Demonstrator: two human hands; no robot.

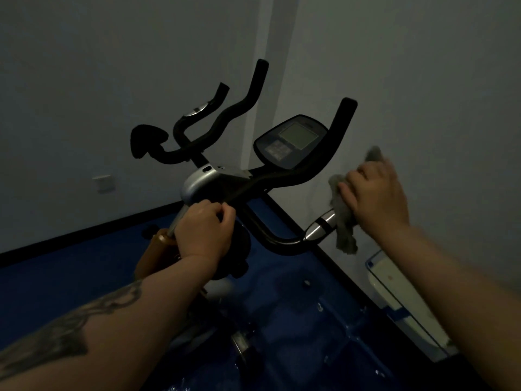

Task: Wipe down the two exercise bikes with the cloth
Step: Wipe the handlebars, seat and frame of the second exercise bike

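Room: dim, with grey walls (pixel 112 66) meeting in a far corner and a blue floor (pixel 296 306) with shiny spots.
Near bike: the exercise bike (pixel 214 184) stands in the middle, its silver-grey head under a black handlebar that curves up on the right.
Far bike: a second set of black handlebars (pixel 234 108) rises behind on the left, close to the wall.
Console: a dark display panel (pixel 290 142) sits at the centre of the near handlebar, tilted toward the person.
Left hand: the left hand (pixel 203 230) is curled round the left grip of the near bike.
Right hand: the right hand (pixel 375 193) grasps the cloth at the right grip.
Cloth: the grey cloth (pixel 342 221) is bunched over the chrome end (pixel 321 225) of the right grip, one corner hanging down.
Wall switch: a small pale plate (pixel 103 183) on the left wall.
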